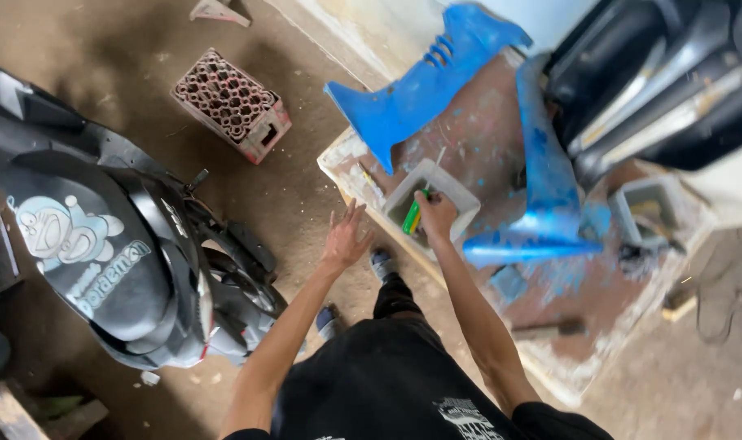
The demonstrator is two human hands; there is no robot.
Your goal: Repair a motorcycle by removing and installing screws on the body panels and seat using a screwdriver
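Head view, looking down. I count 2 hands, both the person's own. The right hand (pixel 436 213) is closed around 1 green-handled tool (pixel 412 218), held inside 1 white square container (pixel 430 202). The left hand (pixel 344 239) is spread wide, fingers splayed, holding nothing, hovering above the dirt floor (pixel 306 187) just at 9 o'clock of the container.

The tool's long axis runs roughly from 12 o'clock to 6 o'clock with a slight tilt; its green handle end points toward 6 o'clock, and the far end is hidden by the fist and the container wall, so I cannot tell what kind of tip it has. The container sits near the 9 o'clock edge of a paint-spattered board surface (pixel 485 147), which carries blue blotches.

I count 2 blue plastic body panels: 1 blue panel (pixel 424 81) at 12 o'clock of the container, long axis slanting from 7 toward 1 o'clock, and 1 second blue panel (pixel 546 187) at 3 o'clock, upright-running with a foot bent toward 9 o'clock.

Elsewhere: 1 perforated brick (pixel 232 104) on the floor at 10 o'clock, 1 black scooter (pixel 118 253) at 9 o'clock, 1 grey tray (pixel 646 208) at 3 o'clock, well apart. 2 shoes (pixel 381 265) show below the hands.
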